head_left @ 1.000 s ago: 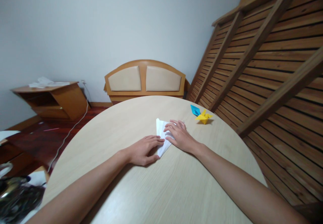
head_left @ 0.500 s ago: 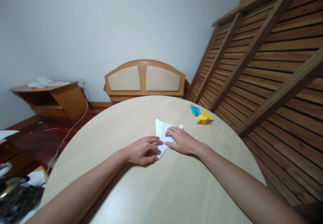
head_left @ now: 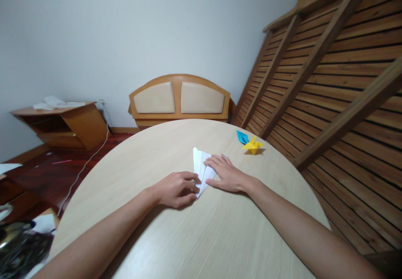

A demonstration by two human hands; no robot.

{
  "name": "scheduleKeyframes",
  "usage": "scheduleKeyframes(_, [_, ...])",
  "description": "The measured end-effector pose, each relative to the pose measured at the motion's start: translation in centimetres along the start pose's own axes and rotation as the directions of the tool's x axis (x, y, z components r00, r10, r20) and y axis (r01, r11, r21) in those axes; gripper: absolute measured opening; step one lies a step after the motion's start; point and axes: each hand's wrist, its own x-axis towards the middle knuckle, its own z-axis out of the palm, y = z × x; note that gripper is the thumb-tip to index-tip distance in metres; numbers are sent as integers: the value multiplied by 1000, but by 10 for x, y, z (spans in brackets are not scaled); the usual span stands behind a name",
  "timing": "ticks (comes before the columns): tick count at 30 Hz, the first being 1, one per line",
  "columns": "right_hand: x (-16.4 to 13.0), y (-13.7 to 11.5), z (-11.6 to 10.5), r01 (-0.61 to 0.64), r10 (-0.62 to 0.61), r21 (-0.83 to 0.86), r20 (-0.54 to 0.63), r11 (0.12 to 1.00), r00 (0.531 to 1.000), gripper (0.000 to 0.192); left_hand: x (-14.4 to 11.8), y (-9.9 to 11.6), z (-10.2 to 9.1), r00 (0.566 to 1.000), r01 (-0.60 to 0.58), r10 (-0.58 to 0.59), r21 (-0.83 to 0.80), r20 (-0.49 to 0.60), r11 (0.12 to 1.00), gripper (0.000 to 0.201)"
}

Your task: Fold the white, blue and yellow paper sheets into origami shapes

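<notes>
A folded white paper (head_left: 200, 168) lies pointed toward me on the round pale wooden table (head_left: 176, 233). My left hand (head_left: 176, 189) rests on the table at the paper's near tip, fingers curled and touching its left edge. My right hand (head_left: 226, 174) lies flat on the paper's right half, fingers spread and pressing it down. Part of the paper is hidden under that hand.
A yellow origami figure (head_left: 253, 145) and a blue one (head_left: 242, 136) sit at the table's far right. Behind the table stands a padded chair back (head_left: 179, 99). A slatted wooden frame (head_left: 329, 82) leans at the right. A low wooden shelf (head_left: 63, 122) is at the left.
My right hand slid back over the paper's right flap and now presses it flat, after pulling toward me half a second ago. My left hand stayed at the near tip.
</notes>
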Motion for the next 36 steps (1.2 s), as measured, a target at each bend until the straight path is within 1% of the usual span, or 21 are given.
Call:
scheduleKeyframes(2, [1,1,-6,38,-39,-17,-34,999,999,67,0,1,1,1000,9,-9,9,-8,1000,19])
scheduleKeyframes(4, [1,0,-14,84,-85,-27,-62,996,994,65,-1,1,1,1000,17,-17,12,-18,1000,17])
scheduleKeyframes(6, [0,-1,-22,126,-126,-13,-47,992,991,47,-1,0,1,999,22,-21,19,-31,1000,15])
scheduleKeyframes(8, [-1,-3,-28,142,-142,11,12,990,990,27,0,-2,2,999,17,-16,29,-38,999,15])
scheduleKeyframes(10, [-4,-5,-31,136,-139,38,76,990,987,18,1,-3,3,999,12,-11,36,-37,999,16])
scheduleKeyframes(12, [-6,-6,-33,117,-124,62,121,991,985,20,1,-4,3,999,21,-19,44,-39,999,19])
scheduleKeyframes(16, [-8,-8,-35,52,-63,70,171,996,983,31,3,-2,4,997,54,-50,74,-56,996,27])
scheduleKeyframes(20, [-8,-10,-39,6,-22,77,212,997,977,33,3,-1,3,998,56,-51,108,-48,993,32])
scheduleKeyframes(24, [-7,-10,-37,-8,-21,133,214,991,977,36,3,0,2,998,55,-53,137,-19,989,38])
scheduleKeyframes(29, [-4,-4,-29,-49,4,223,198,974,980,41,3,1,4,998,54,-50,147,-31,988,39])
scheduleKeyframes(32, [-4,-2,-28,-41,-6,235,198,971,980,41,4,2,5,997,73,-70,142,-30,987,37])
scheduleKeyframes(36, [-6,-5,-31,43,-73,182,161,982,984,44,3,3,5,994,109,-109,133,-13,985,42])
